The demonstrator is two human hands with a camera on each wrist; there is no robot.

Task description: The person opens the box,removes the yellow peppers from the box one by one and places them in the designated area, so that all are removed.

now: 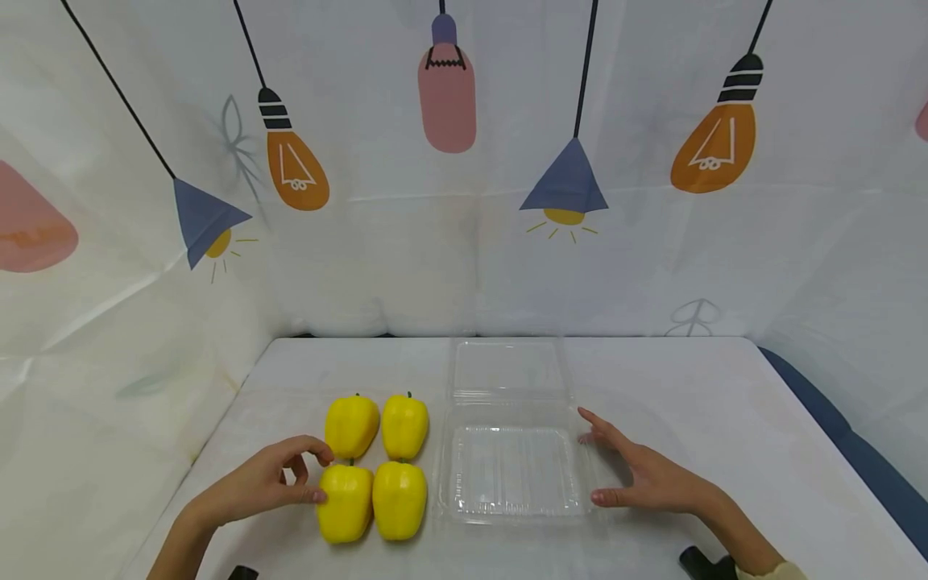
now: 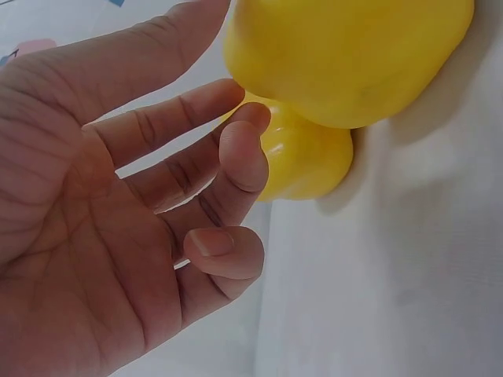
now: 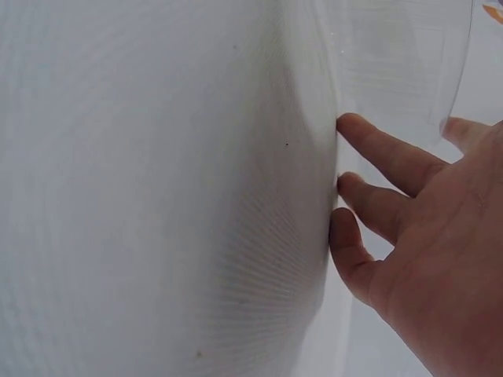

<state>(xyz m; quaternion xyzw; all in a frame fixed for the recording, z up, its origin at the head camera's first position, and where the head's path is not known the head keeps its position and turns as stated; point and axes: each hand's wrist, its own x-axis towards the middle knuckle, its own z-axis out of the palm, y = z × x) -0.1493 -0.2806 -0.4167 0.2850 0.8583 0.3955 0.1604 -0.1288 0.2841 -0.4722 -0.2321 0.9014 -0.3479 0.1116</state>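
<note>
Several yellow bell peppers stand in two rows left of centre in the head view. My left hand (image 1: pixel 271 477) is at the front-left bell pepper (image 1: pixel 345 503), its thumb at that pepper's left side and its fingers loosely bent near the top. In the left wrist view the palm and the gap between thumb and fingers show, with a yellow bell pepper (image 2: pixel 346 55) just beyond the fingertips. A clear plastic clamshell box (image 1: pixel 516 515) lies with its lid folded back. Beside its right edge is my right hand (image 1: pixel 645 475), fingers spread; its fingertips meet the white surface in the right wrist view.
The back-left bell pepper (image 1: pixel 351 427), back-right bell pepper (image 1: pixel 404 427) and front-right bell pepper (image 1: pixel 400 501) stand close together. Behind the white table (image 1: pixel 652 370) hangs a curtain (image 1: pixel 478 258) printed with lamps. A dark blue object (image 1: pixel 834 411) is past the right table edge.
</note>
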